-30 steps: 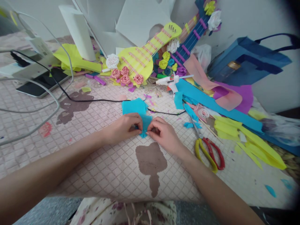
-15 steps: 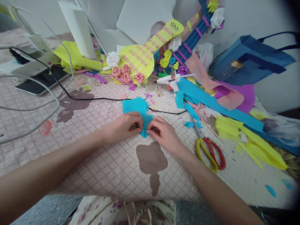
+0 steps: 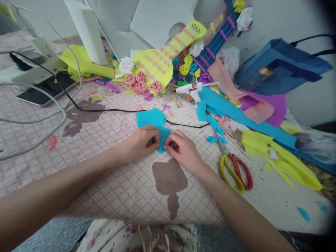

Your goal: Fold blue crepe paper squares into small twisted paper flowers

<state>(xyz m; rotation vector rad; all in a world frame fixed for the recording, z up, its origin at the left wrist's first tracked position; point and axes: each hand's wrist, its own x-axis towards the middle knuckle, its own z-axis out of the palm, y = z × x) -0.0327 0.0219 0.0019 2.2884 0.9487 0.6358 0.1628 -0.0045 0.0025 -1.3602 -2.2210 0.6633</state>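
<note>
Between my two hands is a small piece of blue crepe paper (image 3: 164, 133), gathered at its lower end. My left hand (image 3: 147, 140) pinches its left edge, fingers closed. On the other side my right hand (image 3: 181, 147) has thumb and forefinger closed on the lower right edge. Just beyond them lies a stack of blue crepe paper squares (image 3: 151, 117), partly covered by my left fingers. Scissors (image 3: 233, 168) with one yellow and one red handle rest right of my right hand.
A white glue gun (image 3: 193, 90) stands behind, its black cord (image 3: 187, 125) crossing the quilted cloth (image 3: 115, 189). Farther back are a yellow paper guitar (image 3: 154, 66) with paper roses, a blue bag (image 3: 278, 66) and yellow crepe strips (image 3: 283, 157). A phone (image 3: 47, 89) and cables lie left.
Almost nothing differs. Both hands keep their pinch on the blue crepe paper, with only a very slight shift of the view.
</note>
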